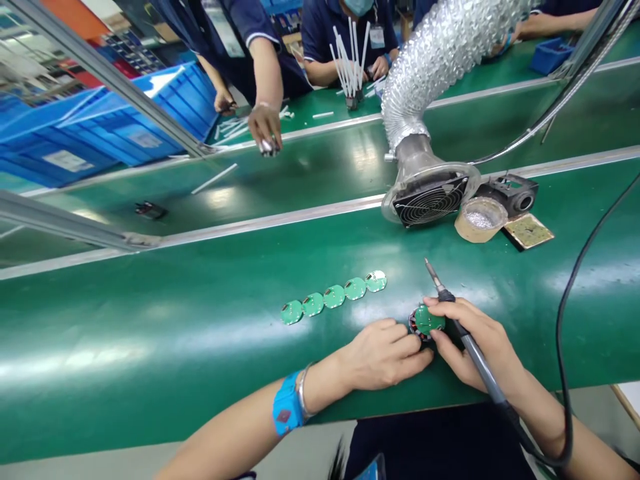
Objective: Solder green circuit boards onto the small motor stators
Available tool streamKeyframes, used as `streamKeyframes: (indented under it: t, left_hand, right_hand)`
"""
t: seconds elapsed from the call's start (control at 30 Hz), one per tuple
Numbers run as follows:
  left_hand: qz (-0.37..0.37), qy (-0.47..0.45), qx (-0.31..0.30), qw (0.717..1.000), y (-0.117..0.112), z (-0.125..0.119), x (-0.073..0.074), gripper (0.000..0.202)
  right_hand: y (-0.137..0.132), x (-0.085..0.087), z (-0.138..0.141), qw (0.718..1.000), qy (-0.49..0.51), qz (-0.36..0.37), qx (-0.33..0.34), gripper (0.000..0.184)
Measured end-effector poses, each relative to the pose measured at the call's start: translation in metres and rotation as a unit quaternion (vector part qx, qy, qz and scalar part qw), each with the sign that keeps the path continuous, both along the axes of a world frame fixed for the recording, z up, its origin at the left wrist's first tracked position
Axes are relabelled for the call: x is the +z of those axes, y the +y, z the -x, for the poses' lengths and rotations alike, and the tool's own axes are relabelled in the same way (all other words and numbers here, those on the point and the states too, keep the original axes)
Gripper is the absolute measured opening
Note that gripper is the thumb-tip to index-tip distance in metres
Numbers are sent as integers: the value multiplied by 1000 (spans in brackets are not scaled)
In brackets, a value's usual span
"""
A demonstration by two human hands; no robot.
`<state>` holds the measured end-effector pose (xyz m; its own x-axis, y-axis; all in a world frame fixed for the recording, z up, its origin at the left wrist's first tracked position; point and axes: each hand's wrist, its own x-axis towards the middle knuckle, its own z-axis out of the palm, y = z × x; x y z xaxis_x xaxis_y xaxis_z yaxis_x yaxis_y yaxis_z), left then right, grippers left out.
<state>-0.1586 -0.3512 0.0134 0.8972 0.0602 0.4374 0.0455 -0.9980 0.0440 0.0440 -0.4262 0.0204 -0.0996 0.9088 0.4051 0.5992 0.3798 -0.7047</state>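
Note:
My right hand [483,337] is closed around a soldering iron [475,357], its metal tip pointing up and away from me. The same hand's thumb and index finger rest at the edge of a round green circuit board [429,321]. Beneath that board sits a round part with dark and reddish pieces, perhaps coils [414,324]. Curled fingers of my left hand [387,353] press against the near left side of this round part; their tips are partly hidden. Left of it, several round green circuit boards [334,296] lie in a slanting row on the green bench.
A fume extractor [433,200] on a silver hose hangs beyond my hands. Near it stand a tape roll [480,220], an iron holder [515,195] and a sponge tray [529,231]. The iron's cable [563,333] loops at right. Across a conveyor, co-workers handle parts beside blue bins [145,120].

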Motion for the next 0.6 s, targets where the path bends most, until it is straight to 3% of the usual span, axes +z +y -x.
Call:
streamKeyframes:
  t: [0.17,0.23,0.27,0.3,0.33,0.37,0.4,0.43,0.53,0.6]
  left_hand:
    - [-7,49,-54,997,0,-2,4,12]
    - [33,2,-77,996,2,5,3,10]
    - [63,-38,-59,995,7,11,3,11]
    - [103,-79,6,991,16,19,3,10]
    - [144,-118,108,977,31,29,4,10]
    - [180,-146,239,943,51,42,5,9]
    - [213,-153,420,869,76,56,7,5]
    - [213,-163,504,821,105,71,10,9]
    - [200,-184,635,723,199,114,18,38]
    - [200,-185,688,672,250,135,22,50]
  right_hand:
    - [-1,-3,-2,999,-25,-25,-7,34]
    - [-2,-6,-3,998,-36,-46,-13,34]
    - [-1,-8,-3,997,-39,-58,-17,35]
    - [-1,-11,-3,997,-39,-69,-21,35]
    - [-1,-13,-4,996,-38,-81,-24,35]
    - [-2,-16,-4,995,-38,-90,-27,35]
    - [-2,-19,-4,994,-38,-96,-30,34]
    - [-3,-22,-4,993,-40,-103,-31,34]
    - [-6,-31,-8,992,-51,-110,-45,35]
    - [-7,-36,-13,991,-56,-113,-48,37]
